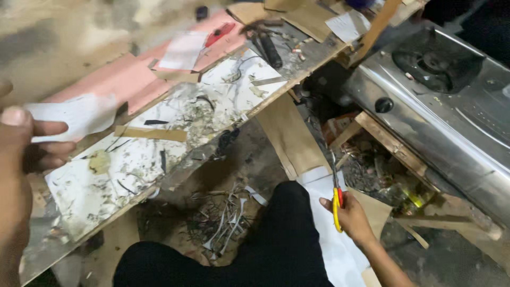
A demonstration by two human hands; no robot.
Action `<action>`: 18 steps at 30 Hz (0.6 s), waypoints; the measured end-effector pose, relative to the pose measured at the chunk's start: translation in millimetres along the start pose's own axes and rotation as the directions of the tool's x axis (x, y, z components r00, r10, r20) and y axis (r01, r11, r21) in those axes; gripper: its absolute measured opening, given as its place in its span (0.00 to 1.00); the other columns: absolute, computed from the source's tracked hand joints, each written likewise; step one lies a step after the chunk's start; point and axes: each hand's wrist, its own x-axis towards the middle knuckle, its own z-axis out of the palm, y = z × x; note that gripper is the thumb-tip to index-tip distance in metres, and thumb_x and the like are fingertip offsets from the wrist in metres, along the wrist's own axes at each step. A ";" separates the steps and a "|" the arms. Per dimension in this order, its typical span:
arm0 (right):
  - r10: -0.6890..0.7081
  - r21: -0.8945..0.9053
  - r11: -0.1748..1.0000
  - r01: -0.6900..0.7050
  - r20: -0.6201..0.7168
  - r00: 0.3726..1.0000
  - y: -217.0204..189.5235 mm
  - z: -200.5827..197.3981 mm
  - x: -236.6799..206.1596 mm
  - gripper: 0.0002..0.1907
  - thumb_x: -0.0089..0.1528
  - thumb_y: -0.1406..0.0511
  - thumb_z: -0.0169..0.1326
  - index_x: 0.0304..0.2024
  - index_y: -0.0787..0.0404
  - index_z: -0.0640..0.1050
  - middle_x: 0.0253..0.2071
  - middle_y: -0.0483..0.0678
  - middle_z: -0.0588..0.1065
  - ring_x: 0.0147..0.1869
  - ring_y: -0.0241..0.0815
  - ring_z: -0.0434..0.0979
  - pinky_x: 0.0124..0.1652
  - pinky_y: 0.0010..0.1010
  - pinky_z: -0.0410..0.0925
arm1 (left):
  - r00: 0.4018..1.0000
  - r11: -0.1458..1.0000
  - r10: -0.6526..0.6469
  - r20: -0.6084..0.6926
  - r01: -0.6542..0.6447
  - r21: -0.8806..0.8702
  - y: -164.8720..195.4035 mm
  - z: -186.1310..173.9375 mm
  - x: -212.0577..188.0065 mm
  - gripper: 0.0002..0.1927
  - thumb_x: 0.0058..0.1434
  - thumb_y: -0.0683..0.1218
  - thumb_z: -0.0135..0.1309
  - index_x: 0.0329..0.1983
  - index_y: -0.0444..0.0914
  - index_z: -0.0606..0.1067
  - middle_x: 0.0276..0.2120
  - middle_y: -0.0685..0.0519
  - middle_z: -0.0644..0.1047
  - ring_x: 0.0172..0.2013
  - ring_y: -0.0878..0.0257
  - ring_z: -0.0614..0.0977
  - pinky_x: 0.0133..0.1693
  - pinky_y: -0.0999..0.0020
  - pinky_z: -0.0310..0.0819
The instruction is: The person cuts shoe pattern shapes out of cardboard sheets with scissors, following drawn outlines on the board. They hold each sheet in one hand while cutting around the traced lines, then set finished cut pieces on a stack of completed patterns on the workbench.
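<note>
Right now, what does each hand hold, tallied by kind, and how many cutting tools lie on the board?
White paper piece in left hand: 1
Yellow-handled scissors in right hand: 1
Red utility knife on board: 1
Total: 3

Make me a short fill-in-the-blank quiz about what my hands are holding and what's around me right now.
1. The right hand grips a pair of scissors with ____ handles.
2. The left hand holds a cut piece of ____ paper.
3. A red-handled cutter lies on the ____ board.
4. To the right stands a steel gas ____.

Missing words: yellow; white; pink; stove
</note>
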 end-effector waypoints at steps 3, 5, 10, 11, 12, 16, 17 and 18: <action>0.115 -0.167 0.978 -0.123 -0.056 0.992 43.5 -27.4 20.5 0.38 0.56 0.40 0.60 0.39 0.71 0.75 0.24 0.51 0.72 0.30 0.43 0.70 0.35 0.39 0.68 | 0.993 1.000 0.008 0.120 -0.011 0.027 -14.0 43.0 -31.7 0.26 0.68 0.52 0.51 0.68 0.39 0.71 0.47 0.43 0.82 0.48 0.56 0.84 0.49 0.60 0.77; 0.244 -0.312 0.920 -0.237 -0.017 0.970 66.2 -36.1 25.1 0.46 0.54 0.33 0.54 0.39 0.74 0.78 0.27 0.56 0.77 0.34 0.48 0.78 0.39 0.40 0.72 | 0.961 0.956 0.111 0.255 -0.173 0.238 -20.9 80.0 -40.9 0.30 0.62 0.53 0.57 0.67 0.38 0.73 0.57 0.40 0.78 0.56 0.48 0.79 0.54 0.54 0.72; 0.463 -0.451 0.776 -0.441 -0.069 0.884 100.0 -24.4 26.7 0.70 0.45 0.28 0.60 0.56 0.89 0.62 0.44 0.72 0.79 0.52 0.62 0.84 0.48 0.42 0.77 | 0.824 0.700 0.405 0.397 -0.558 0.445 -37.0 157.7 -31.3 0.29 0.61 0.50 0.57 0.65 0.35 0.72 0.63 0.38 0.72 0.62 0.37 0.72 0.60 0.49 0.63; 0.501 -0.449 0.760 -0.470 -0.056 0.864 107.2 -20.4 28.1 0.68 0.46 0.29 0.60 0.57 0.86 0.62 0.46 0.72 0.78 0.54 0.63 0.82 0.50 0.42 0.75 | 0.832 0.703 0.380 0.405 -0.544 0.458 -41.2 168.9 -30.6 0.27 0.63 0.48 0.57 0.65 0.35 0.72 0.62 0.39 0.73 0.62 0.37 0.72 0.60 0.50 0.64; 0.539 -0.450 0.740 -0.499 -0.045 0.841 114.4 -13.5 27.2 0.67 0.48 0.29 0.60 0.58 0.84 0.63 0.49 0.71 0.76 0.56 0.63 0.80 0.52 0.43 0.73 | 0.851 0.708 0.369 0.375 -0.518 0.479 -46.0 175.9 -31.1 0.26 0.63 0.46 0.56 0.65 0.37 0.73 0.63 0.40 0.73 0.62 0.39 0.73 0.61 0.51 0.65; 0.555 -0.393 0.736 -0.551 -0.115 0.824 143.1 11.4 19.2 0.59 0.50 0.32 0.60 0.57 0.81 0.68 0.51 0.71 0.77 0.58 0.62 0.79 0.55 0.44 0.71 | 0.876 0.679 0.344 0.339 -0.481 0.554 -62.1 194.8 -38.2 0.25 0.63 0.41 0.55 0.66 0.40 0.74 0.62 0.42 0.75 0.63 0.43 0.74 0.64 0.53 0.66; 0.535 -0.371 0.752 -0.544 -0.138 0.834 145.6 16.0 16.3 0.59 0.50 0.33 0.60 0.57 0.80 0.68 0.50 0.71 0.77 0.58 0.62 0.79 0.55 0.44 0.71 | 0.876 0.649 0.357 0.324 -0.483 0.588 -64.2 193.2 -36.6 0.25 0.62 0.41 0.56 0.65 0.40 0.74 0.61 0.41 0.75 0.63 0.44 0.74 0.64 0.54 0.67; 0.505 -0.351 0.778 -0.521 -0.144 0.851 143.3 21.1 15.6 0.58 0.50 0.33 0.60 0.57 0.80 0.68 0.50 0.70 0.77 0.58 0.62 0.79 0.54 0.43 0.71 | 0.913 0.676 0.235 0.333 -0.399 0.619 -66.0 193.3 -34.6 0.22 0.62 0.40 0.55 0.61 0.44 0.76 0.58 0.46 0.78 0.62 0.48 0.76 0.64 0.57 0.68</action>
